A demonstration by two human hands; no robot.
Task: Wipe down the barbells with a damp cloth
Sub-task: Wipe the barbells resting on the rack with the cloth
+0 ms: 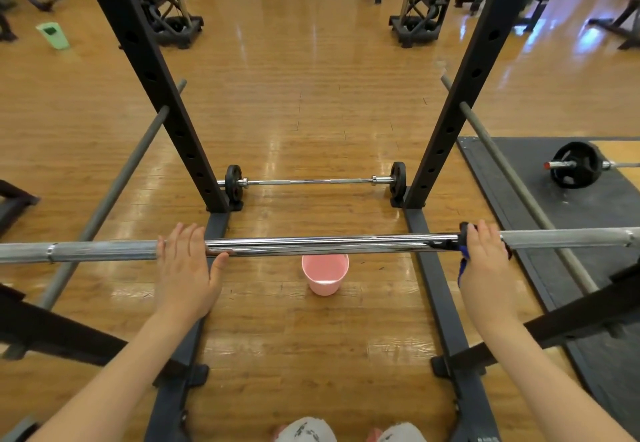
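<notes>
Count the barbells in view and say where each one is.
3. One barbell lies across the rack under both hands, one small barbell sits on the floor between the uprights, one plate-loaded barbell is on the black mat at right. Others may be hidden.

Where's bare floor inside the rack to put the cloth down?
Bare wood lies between the pink bucket and either rack base rail, and between the bucket and the small floor barbell. Crowded: the racked barbell, with the left hand and the right hand holding the cloth.
</notes>
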